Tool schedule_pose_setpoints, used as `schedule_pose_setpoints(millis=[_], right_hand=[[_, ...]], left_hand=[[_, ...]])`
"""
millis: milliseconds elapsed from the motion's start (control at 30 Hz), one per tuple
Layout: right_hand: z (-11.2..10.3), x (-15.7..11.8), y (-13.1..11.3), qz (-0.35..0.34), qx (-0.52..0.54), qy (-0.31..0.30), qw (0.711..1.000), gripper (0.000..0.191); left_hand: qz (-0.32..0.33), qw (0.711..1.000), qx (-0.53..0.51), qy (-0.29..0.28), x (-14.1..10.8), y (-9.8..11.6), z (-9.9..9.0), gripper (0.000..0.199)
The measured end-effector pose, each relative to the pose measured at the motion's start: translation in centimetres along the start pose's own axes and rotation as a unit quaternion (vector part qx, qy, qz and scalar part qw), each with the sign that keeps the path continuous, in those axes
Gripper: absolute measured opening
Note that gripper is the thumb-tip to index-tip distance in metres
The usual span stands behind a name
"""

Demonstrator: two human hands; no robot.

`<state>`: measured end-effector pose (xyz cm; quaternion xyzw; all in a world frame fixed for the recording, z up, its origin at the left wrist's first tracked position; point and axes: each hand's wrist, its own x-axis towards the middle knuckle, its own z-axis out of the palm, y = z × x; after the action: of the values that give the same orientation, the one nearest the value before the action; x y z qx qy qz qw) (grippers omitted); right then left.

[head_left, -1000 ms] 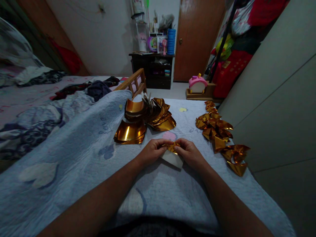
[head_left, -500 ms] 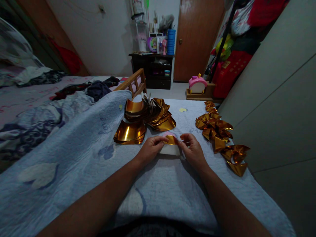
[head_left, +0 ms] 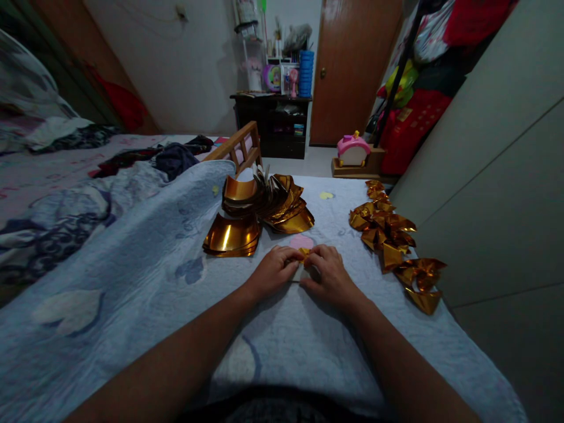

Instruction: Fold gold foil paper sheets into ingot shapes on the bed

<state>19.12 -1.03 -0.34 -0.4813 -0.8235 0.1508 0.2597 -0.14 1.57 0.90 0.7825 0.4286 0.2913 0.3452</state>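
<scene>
Between my two hands is a sheet of gold foil paper (head_left: 304,252), its pale underside facing me and a strip of gold showing at the far edge. My left hand (head_left: 275,269) pinches its left side, fingers bent over the top. On the right side, my right hand (head_left: 328,271) closes on the same sheet, thumb low and fingers curled over it. Much of the paper is hidden behind the fingers. Past my left hand lie stacks of curved gold foil sheets (head_left: 232,235). Several folded gold foil pieces (head_left: 392,235) lie in a row to the right.
A pale blue quilt (head_left: 185,317) with heart shapes covers the surface under my hands. A wooden rail (head_left: 233,141) stands behind the stacks. To the right rises a light cabinet panel (head_left: 497,194). A pink toy (head_left: 352,150) and a dark cabinet (head_left: 273,126) are farther back.
My right hand has moved left, close to my left hand, and its fingers have curled over the paper. Less of the sheet shows between the hands. The stacks and folded pieces stay put.
</scene>
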Motion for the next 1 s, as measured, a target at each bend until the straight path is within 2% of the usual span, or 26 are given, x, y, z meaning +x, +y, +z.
schedule_pose_setpoints(millis=[133, 233, 333, 500, 633, 700, 867, 1000], right_hand=[[-0.13, 0.14, -0.23, -0.003, 0.003, -0.024, 1.0, 0.033], [-0.3, 0.17, -0.41, -0.009, 0.009, -0.03, 0.999, 0.04], [-0.3, 0.13, -0.47, -0.014, 0.004, -0.035, 0.999, 0.039], [-0.09, 0.1, -0.55, -0.034, -0.009, -0.018, 0.999, 0.033], [-0.2, 0.09, -0.8, -0.052, -0.007, 0.003, 0.999, 0.03], [-0.33, 0.07, -0.88, -0.056, -0.009, 0.008, 0.998, 0.03], [-0.38, -0.04, -0.83, -0.043, -0.036, 0.014, 0.998, 0.032], [-0.04, -0.06, -0.98, -0.032, -0.059, -0.007, 0.998, 0.026]], left_hand=[[0.023, 0.999, 0.031, -0.018, 0.07, -0.11, -0.07, 0.026], [0.022, 1.0, 0.014, -0.004, 0.05, -0.42, -0.03, 0.024], [0.013, 1.0, -0.021, 0.012, 0.04, -0.56, -0.04, 0.023], [-0.041, 0.993, -0.109, 0.031, 0.26, -0.53, -0.15, 0.022], [-0.096, 0.977, -0.188, 0.035, 0.49, -0.7, -0.17, 0.028], [-0.102, 0.973, -0.203, 0.034, 0.52, -0.77, -0.14, 0.03], [-0.062, 0.991, -0.113, 0.03, 0.28, -0.62, 0.05, 0.029], [-0.04, 0.998, -0.033, 0.036, 0.05, -0.48, 0.13, 0.023]])
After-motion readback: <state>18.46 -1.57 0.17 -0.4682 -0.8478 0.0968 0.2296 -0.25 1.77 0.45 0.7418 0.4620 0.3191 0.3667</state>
